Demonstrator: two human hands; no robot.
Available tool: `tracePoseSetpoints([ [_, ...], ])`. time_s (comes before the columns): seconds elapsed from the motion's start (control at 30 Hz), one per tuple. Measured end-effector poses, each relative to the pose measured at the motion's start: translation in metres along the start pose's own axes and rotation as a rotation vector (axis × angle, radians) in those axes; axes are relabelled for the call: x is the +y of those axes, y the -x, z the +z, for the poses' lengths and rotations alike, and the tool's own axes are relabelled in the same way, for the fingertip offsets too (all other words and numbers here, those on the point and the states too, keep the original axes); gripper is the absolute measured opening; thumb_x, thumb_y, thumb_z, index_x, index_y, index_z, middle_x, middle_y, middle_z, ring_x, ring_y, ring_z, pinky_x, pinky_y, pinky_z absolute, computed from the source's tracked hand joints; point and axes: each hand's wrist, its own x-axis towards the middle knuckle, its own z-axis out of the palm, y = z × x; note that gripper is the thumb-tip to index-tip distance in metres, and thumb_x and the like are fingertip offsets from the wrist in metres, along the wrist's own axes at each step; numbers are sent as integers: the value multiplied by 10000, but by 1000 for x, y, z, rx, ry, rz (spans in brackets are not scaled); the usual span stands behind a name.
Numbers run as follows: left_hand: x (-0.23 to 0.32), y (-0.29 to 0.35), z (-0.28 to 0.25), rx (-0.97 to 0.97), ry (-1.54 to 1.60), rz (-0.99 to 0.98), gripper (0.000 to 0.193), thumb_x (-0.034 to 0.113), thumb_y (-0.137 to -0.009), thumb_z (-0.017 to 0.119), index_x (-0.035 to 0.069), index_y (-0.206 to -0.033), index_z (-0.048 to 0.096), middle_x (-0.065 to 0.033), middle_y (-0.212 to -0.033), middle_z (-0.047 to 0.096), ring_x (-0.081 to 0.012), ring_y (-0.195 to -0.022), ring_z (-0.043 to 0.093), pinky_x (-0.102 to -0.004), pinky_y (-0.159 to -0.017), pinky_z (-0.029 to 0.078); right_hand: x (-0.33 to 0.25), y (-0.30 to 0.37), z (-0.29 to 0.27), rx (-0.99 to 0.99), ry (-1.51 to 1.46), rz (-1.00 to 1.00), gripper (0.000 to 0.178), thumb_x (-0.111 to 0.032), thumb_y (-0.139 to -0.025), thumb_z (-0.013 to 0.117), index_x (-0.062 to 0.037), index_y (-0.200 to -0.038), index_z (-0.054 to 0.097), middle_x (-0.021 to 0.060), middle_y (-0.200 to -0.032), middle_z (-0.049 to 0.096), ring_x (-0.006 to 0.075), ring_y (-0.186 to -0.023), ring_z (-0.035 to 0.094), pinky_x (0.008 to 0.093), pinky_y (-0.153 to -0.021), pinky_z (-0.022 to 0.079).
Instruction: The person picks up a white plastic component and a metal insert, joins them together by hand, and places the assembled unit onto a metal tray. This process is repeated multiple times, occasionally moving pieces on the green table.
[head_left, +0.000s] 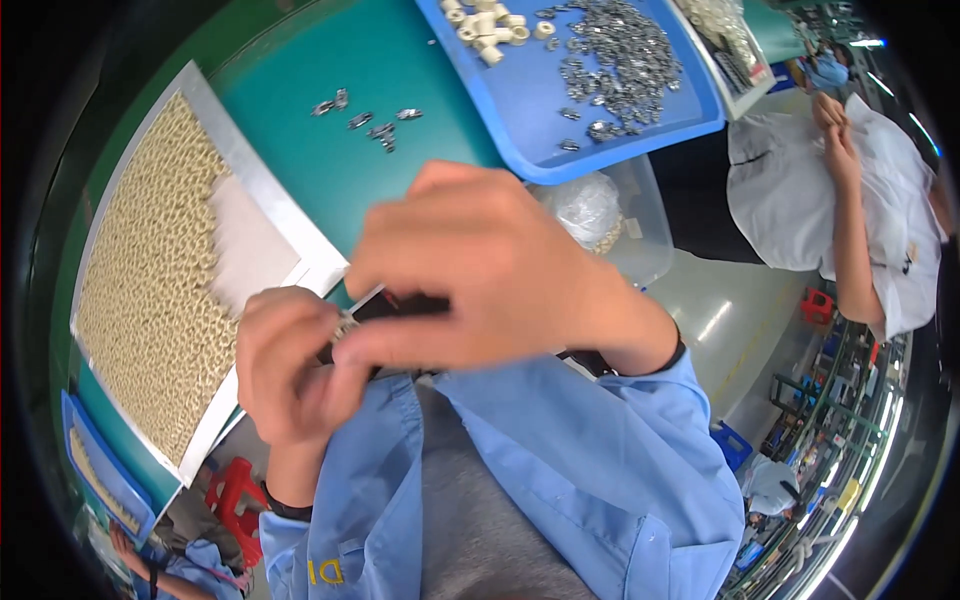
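Observation:
Both my hands meet in front of my chest, at the near edge of the green table. My left hand (285, 365) is closed, its curled fingertips round a small pale piece (344, 325) that is mostly hidden. Over it arches my right hand (480, 265), blurred, with thumb and bent fingers closing in at the same spot. What the right fingertips grip is not clear. Beyond them on the table lie several small shiny metal parts (383, 133). Left of my hands is a white-framed tray (265, 235) densely covered with small cream-coloured pieces (150, 270).
A blue tray (530, 165) at the far side holds cream cylinders (490, 30) and a heap of metal parts (620, 60). Below it a clear bin (645, 230) contains a plastic bag (587, 208). A co-worker in white (790, 190) is at right; red stools (237, 505) stand about.

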Motion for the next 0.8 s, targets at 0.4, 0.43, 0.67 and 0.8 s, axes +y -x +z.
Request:
tracePoseSetpoints([
  [0.4, -34, 32, 7, -4, 480, -755, 209, -65, -920, 634, -76, -1128, 613, -118, -1009, 639, -155, -889, 611, -272, -805, 485, 179, 14, -47, -8, 521, 466, 208, -188, -838, 729, -43, -986, 704, 104, -865, 689, 229, -763, 658, 359, -708, 539],
  [0.43, -34, 30, 8, 5, 483, -758, 209, -65, -920, 634, -76, -1128, 613, -118, -1009, 639, -155, -889, 611, -272, -805, 485, 181, 13, -46, -16, 523, 461, 208, -188, -838, 729, -43, -986, 704, 104, -865, 689, 229, -763, 658, 359, -708, 539],
  [0.67, -36, 22, 2, -54, 589, -830, 258, 28, -1005, 543, -65, -1231, 622, -125, -1059, 619, -156, -867, 610, -271, -771, 501, 181, 8, -44, -73, 579, 380, 180, -127, -831, 742, -56, -992, 706, 92, -919, 685, 260, -786, 665, 354, -720, 545],
  [0.8, -31, 14, 5, 24, 684, -752, 255, -65, -953, 567, -63, -1196, 642, -128, -1044, 636, -182, -917, 632, -297, -837, 506, 166, 15, -55, -108, 532, 269, 151, -54, -851, 714, -30, -999, 695, 105, -954, 693, 235, -817, 682, 337, -730, 546],
])
